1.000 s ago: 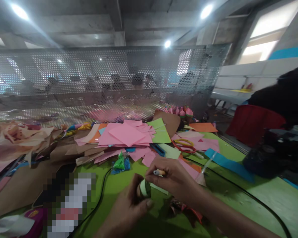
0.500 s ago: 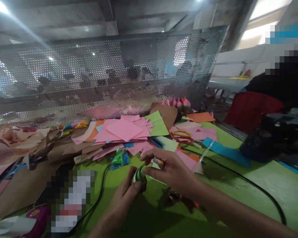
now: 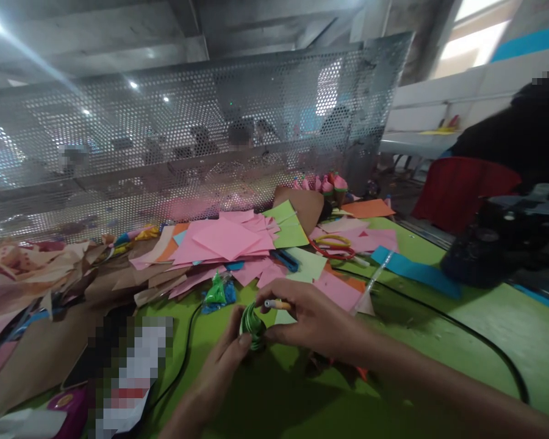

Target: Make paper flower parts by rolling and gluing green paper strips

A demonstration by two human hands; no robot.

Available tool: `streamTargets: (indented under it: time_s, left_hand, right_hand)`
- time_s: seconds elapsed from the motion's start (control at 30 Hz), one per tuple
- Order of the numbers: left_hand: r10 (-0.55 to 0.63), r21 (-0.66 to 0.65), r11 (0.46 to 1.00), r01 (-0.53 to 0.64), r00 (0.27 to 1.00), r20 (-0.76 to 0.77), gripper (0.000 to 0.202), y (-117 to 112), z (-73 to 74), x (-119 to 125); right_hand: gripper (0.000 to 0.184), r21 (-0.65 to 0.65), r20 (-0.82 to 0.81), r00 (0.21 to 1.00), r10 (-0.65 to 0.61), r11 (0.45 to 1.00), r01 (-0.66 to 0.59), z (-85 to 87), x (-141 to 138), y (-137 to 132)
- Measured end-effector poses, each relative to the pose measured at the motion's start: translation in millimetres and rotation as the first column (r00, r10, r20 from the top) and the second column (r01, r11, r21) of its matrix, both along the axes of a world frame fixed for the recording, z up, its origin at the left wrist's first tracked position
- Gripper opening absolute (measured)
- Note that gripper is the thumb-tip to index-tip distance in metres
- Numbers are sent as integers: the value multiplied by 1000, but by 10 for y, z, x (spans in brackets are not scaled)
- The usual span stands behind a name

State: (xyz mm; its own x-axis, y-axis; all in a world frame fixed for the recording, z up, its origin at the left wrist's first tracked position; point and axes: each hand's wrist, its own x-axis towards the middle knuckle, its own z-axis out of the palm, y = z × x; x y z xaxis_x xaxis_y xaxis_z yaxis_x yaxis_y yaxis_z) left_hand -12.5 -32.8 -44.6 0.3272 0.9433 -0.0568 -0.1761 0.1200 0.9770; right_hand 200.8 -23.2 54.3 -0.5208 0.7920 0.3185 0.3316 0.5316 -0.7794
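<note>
Perforated metal screen (image 3: 283, 103) across back; red chair (image 3: 466, 192) at right, near black-clad person (image 3: 507, 134).

One head-worn camera looks forward and down over the flat bright-green tabletop (image 3: 274, 402); the bare left hand (image 3: 225, 356) and bare right hand (image 3: 307, 314) sit near, lower centre, the grey perforated metal screen (image 3: 165, 146) farther, upper half.

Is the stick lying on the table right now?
No: the right hand holds the stick, near the green coil in the left hand.
</note>
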Motion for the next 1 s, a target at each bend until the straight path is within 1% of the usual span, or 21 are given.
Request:
streamTargets:
  time_s: [0.13,0.2,0.3,0.37,0.43,0.5,0.57,0.63,0.77,0.87,1.0]
  left_hand:
    - [15,74,997,-10,998,-66,55,-13,80,67]
    - [16,87,996,-11,998,-56,56,-18,84,89]
    - [28,39,999,-26,999,-30,57,-21,58,90]
    - [64,2,998,-64,998,-8,59,-19,44,71]
    - [36,-21,999,-36,999,4,60,-14,48,49]
    - [-43,-31,999,43,999,1,60,-6,70,37]
    - [-83,-29,996,83,997,-6,59,0,99,43]
    - [-80,-21,997,80,997,-23,58,2,123,60]
    - [-67,-8,998,66,996,-66,63,-12,151,90]
    - [-75,0,997,75,995,-68,65,-24,162,96]
    - [-78,23,997,79,997,-25,62,-36,188,115]
  right_hand:
    - [26,66,21,1000,18,998,-19,15,-18,-21]
    - [27,92,33,999,4,996,-7,19,-17,-26]
    - [32,112,18,999,-36,993,34,40,-11,-38]
    - [24,115,2,1000,-31,993,30,65,-13,-57]
    - [16,112,8,1000,3,994,-4,86,-23,-85]
    - [20,113,35,999,32,993,-36,93,-35,-118]
    - [29,134,66,997,37,990,-46,83,-46,-147]
    - [32,190,94,995,27,981,-45,63,-55,-170]
    - [30,289,163,986,13,955,-60,34,-77,-200]
    - [28,318,215,977,-14,946,-56,28,-95,-212]
    - [25,314,280,959,-44,948,-48,15,-109,-208]
